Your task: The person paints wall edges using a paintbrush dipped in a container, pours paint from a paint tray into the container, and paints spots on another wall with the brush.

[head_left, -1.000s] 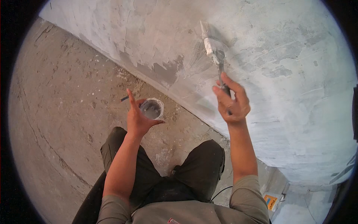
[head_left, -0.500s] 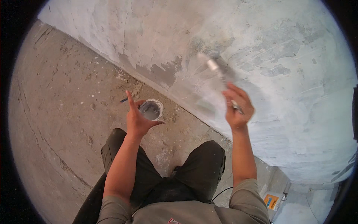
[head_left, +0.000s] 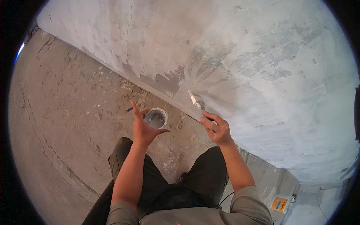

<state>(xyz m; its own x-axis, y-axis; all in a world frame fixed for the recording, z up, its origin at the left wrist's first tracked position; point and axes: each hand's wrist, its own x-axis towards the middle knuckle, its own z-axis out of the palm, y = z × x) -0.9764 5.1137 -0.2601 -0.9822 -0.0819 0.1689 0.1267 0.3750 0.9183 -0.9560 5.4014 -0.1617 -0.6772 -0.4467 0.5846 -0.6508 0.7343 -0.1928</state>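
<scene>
My left hand [head_left: 144, 129] is closed around a small round tub [head_left: 165, 113] with a white-smeared rim and greyish liquid inside. Its index finger points away from the tub, and a short dark stick-like piece [head_left: 129, 110] shows beside that finger. My right hand [head_left: 218, 129] grips a paintbrush [head_left: 197, 102] by its handle, fingers wrapped round it. White-coated, the brush head lies at the lower part of the wall [head_left: 262, 97], up and right of the tub; whether the bristles touch it I cannot tell. Patchy white and grey covers the wall around the brush.
Rough, dusty concrete floor [head_left: 63, 112] with a long crack stretches to the left and meets the wall along a slanting edge. A white container with an orange label [head_left: 280, 203] stands at the lower right. My bent knees are below my hands.
My right hand has brought the brush down and left, from higher on the wall to near its foot. My left hand and the tub appear slightly lower and further right as the view shifts.
</scene>
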